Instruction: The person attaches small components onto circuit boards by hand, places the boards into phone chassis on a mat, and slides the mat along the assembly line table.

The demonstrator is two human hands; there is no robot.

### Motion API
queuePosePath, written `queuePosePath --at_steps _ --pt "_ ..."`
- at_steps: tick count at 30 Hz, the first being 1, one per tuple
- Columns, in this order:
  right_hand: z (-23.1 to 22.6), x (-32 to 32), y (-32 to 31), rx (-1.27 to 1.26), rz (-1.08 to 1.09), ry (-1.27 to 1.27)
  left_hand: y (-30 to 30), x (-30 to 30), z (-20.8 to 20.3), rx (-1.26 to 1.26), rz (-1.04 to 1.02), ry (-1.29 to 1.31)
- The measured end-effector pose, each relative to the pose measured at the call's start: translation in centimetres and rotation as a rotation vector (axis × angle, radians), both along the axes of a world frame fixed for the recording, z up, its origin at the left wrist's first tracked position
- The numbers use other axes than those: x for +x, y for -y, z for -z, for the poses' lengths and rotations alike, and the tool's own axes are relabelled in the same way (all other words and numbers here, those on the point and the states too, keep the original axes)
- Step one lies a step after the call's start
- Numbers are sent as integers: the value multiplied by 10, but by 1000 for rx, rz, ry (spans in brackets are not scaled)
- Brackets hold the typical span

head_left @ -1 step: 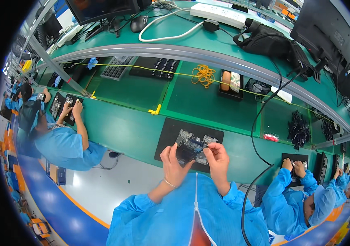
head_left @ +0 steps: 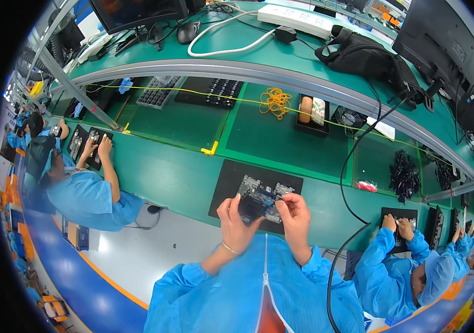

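Observation:
A dark circuit board [head_left: 259,201] with grey metallic parts lies over a black mat [head_left: 228,183] on the green bench in front of me. My left hand [head_left: 238,225] grips the board's left side, its index finger at the far edge and the thumb at the near edge. My right hand [head_left: 296,221] is at the board's right side, with thumb and index finger pinched together. Whatever sits between those fingertips is too small to make out.
A black cable [head_left: 353,211] hangs down to my right. Beyond the mat are yellow bands [head_left: 276,103], a black box [head_left: 311,126], a fan [head_left: 349,119] and a pile of dark strips [head_left: 405,176]. Co-workers in blue sit left [head_left: 87,197] and right [head_left: 387,277].

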State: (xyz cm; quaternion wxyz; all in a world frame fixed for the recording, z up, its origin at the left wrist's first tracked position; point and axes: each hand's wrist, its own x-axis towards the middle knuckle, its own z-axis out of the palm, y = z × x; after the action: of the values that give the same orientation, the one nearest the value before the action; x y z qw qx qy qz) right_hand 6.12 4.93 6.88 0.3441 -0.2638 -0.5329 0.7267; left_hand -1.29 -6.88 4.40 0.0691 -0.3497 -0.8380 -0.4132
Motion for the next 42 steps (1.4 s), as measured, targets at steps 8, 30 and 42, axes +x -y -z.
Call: queuePosePath --at_steps 8,30,42 --pt "-6 6 4 72 41 -54 -3 9 -8 78 -7 -34" --pt "169 -45 -19 17 -203 385 32 -69 107 -56 -187 336" --pt "265 -92 -15 -63 -69 838 -6 -127 167 -636 -194 531"
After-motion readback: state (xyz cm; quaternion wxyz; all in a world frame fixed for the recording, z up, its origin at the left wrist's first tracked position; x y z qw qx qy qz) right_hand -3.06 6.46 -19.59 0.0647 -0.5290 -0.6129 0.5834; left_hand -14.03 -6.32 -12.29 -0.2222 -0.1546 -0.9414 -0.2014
